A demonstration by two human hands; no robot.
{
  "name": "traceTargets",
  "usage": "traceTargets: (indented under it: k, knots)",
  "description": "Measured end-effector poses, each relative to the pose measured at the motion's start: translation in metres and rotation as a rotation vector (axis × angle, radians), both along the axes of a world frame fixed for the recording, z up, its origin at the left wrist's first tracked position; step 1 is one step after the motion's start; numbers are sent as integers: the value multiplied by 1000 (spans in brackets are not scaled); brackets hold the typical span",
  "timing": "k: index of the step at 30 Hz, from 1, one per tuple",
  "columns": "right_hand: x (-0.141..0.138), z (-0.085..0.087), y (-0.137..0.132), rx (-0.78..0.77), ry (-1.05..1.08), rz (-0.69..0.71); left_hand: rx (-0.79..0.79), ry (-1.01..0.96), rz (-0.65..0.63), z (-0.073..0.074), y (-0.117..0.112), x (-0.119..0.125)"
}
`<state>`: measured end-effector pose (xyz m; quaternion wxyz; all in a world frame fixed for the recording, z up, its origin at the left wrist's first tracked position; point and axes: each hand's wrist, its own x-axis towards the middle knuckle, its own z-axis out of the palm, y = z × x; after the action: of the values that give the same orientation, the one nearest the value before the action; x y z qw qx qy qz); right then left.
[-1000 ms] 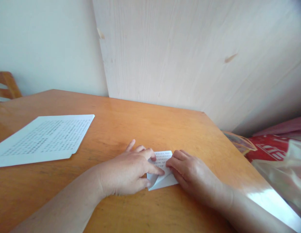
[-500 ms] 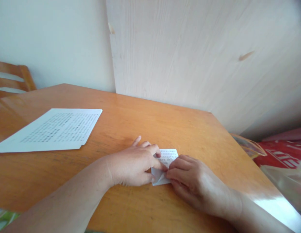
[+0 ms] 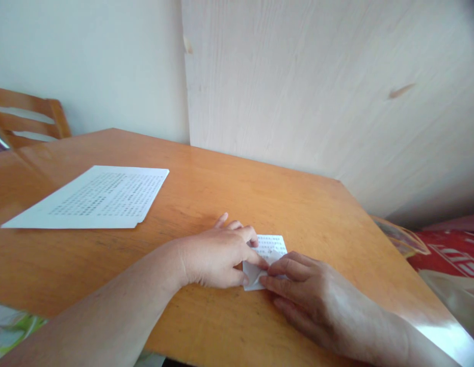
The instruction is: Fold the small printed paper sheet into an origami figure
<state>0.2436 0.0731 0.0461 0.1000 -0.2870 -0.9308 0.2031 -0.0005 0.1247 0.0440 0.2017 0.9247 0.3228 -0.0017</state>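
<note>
A small folded piece of printed white paper (image 3: 269, 248) lies on the orange wooden table (image 3: 260, 199). My left hand (image 3: 217, 255) rests on its left part, index finger and thumb pinched on a fold. My right hand (image 3: 311, 293) comes from the lower right, and its fingertips press the paper's lower right edge against the table. Both hands cover much of the paper.
A larger printed white sheet (image 3: 95, 198) lies flat on the table's left side. A wooden chair back (image 3: 30, 114) stands at the far left. A pale wooden panel (image 3: 317, 86) leans behind the table. A red and clear plastic bag (image 3: 447, 260) sits off the right edge.
The view has shifted left, so the chair shows more. My right hand has slid lower over the small paper, covering more of its bottom edge. My left hand keeps its pinch.
</note>
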Motion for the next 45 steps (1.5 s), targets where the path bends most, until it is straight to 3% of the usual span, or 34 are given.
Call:
traceTargets:
  k: [22,45]
  knots:
    - [-2,-1,0,-34,-102,-45,19,-28,-4,-1,-1,-1]
    - [-3,1,-2,-48,-63,-71,-9,-14,-3,3,0,-2]
